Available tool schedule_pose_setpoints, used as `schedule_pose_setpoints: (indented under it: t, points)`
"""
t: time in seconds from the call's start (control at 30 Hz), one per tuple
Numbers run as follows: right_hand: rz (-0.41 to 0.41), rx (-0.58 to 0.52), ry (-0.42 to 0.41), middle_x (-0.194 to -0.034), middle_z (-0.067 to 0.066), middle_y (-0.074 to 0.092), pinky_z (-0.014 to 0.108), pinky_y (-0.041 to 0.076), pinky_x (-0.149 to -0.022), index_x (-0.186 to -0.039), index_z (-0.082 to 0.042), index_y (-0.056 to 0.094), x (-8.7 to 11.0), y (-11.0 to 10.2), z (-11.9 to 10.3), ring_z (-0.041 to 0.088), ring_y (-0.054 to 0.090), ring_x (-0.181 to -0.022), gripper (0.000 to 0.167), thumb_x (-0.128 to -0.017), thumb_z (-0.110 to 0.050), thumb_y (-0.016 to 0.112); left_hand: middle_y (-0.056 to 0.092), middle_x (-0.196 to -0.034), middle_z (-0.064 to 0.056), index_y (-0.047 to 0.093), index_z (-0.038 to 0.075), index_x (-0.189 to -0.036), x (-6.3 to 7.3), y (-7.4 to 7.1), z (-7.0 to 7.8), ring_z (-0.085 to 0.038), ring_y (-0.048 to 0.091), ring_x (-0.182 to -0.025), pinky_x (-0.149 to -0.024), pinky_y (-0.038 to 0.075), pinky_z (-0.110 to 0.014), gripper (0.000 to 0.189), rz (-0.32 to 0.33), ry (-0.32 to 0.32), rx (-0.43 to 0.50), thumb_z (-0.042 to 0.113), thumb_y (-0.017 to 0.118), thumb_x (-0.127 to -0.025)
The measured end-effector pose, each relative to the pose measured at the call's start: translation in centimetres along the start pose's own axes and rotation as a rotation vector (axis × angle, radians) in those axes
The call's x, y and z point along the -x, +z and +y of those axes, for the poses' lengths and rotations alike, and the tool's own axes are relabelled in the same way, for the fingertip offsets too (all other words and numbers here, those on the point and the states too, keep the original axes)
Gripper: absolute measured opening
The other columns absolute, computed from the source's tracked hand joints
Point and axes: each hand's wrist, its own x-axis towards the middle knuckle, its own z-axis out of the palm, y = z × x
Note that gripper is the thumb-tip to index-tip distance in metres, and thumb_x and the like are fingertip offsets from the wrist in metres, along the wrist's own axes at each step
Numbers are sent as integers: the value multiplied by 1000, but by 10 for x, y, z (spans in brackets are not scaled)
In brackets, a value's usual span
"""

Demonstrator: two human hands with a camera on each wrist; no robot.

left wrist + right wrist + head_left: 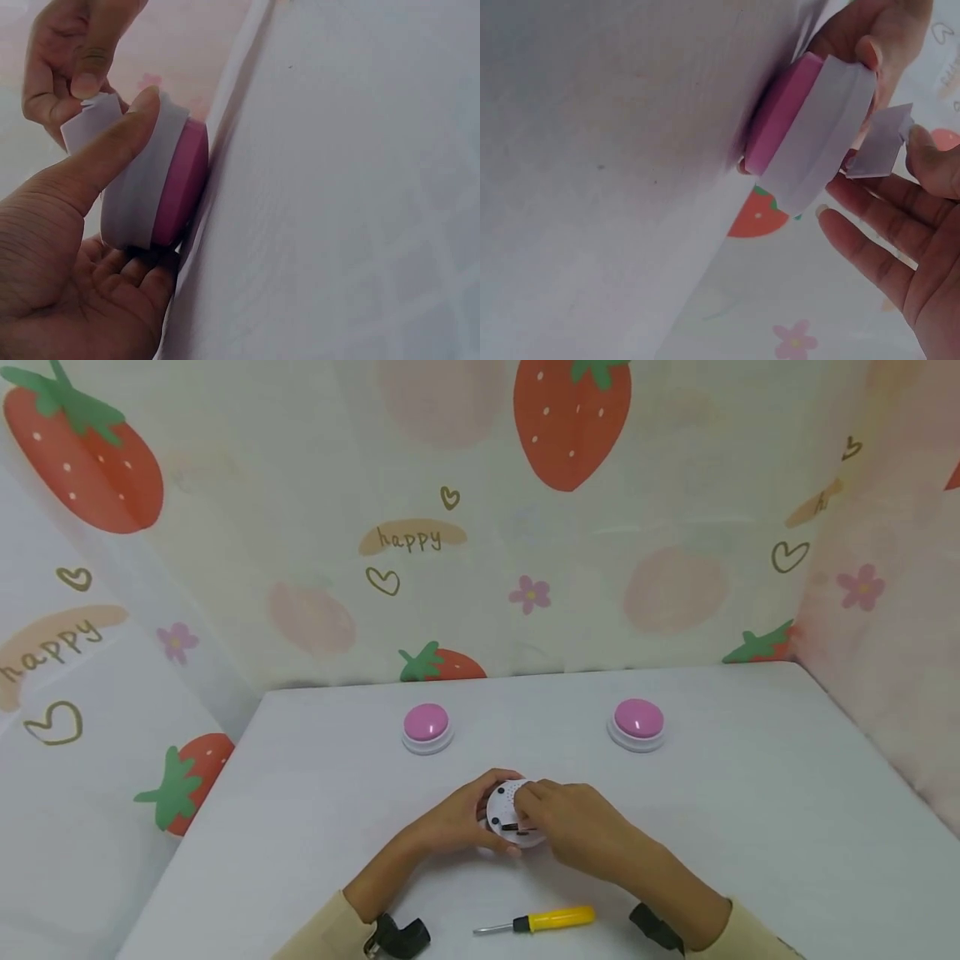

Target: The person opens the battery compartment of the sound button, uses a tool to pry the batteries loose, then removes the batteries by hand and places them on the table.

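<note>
A round push button (pixel 501 806) with a white base and a pink cap (pixel 784 112) lies upside down on the white table, its underside facing up. My left hand (pixel 467 817) grips it round the rim, with the thumb (pixel 124 150) along the white side. Above the underside, my right hand (pixel 581 822) pinches a small white battery cover (pixel 883 142) between thumb and forefinger. The cover stands tilted up from the base in both wrist views. In the head view my right fingers hide part of the underside, where a dark slot shows.
Nearer me on the table (pixel 300 827) lies a screwdriver (pixel 558 918) with a yellow handle, its tip pointing left. Two more pink-capped buttons stand upright farther back, a left one (pixel 426 723) and a right one (pixel 637 722). A strawberry-print curtain (pixel 525 635) hangs behind the table.
</note>
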Motion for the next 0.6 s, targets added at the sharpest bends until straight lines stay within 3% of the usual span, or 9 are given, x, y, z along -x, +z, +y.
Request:
schedule_pose_setpoints:
  t: [0.17,0.33,0.6]
  points:
    - [3,-36,13,-89,-6,58,21,50,-62,-98,-17,53,-2,-2,-2,9,52,-77,34,-83,2,77,54,-140,3,42,24,-146,3,-2,3,-15,52,-125,-106,44,-24,86,-1,0,-23,11,91,-76]
    - [-18,-51,37,-95,-6,60,20,54,-68,-101,-17,56,-3,-7,-2,9,53,-80,36,-81,-1,81,54,-139,3,43,26,-145,4,-1,6,-15,53,-125,-107,44,-25,86,0,-6,-19,11,91,-76]
    - [-47,-15,75,-105,-2,62,22,58,-75,-103,-17,60,-1,-12,2,12,54,-87,38,-79,-2,84,55,-137,3,43,28,-145,2,2,4,-14,54,-123,-105,45,-26,84,18,-22,-31,15,91,-77]
